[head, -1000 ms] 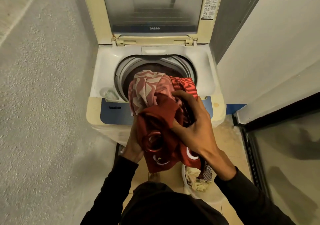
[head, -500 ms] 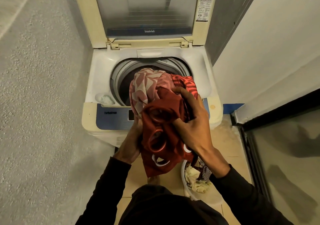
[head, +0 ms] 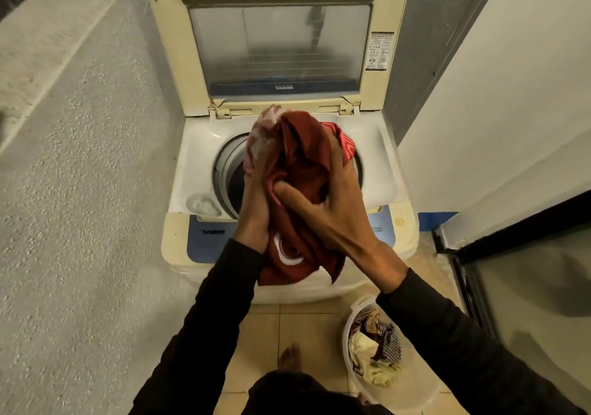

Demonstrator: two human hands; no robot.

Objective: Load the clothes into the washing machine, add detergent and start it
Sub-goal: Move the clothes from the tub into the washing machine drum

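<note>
Bundle of clothes raised over drum, both hands' grip clamped; basket holds laundry.

Single head-mounted wide-angle view, looking forward and steeply down from close range onto the open washing machine, the floor and both sleeves.
</note>
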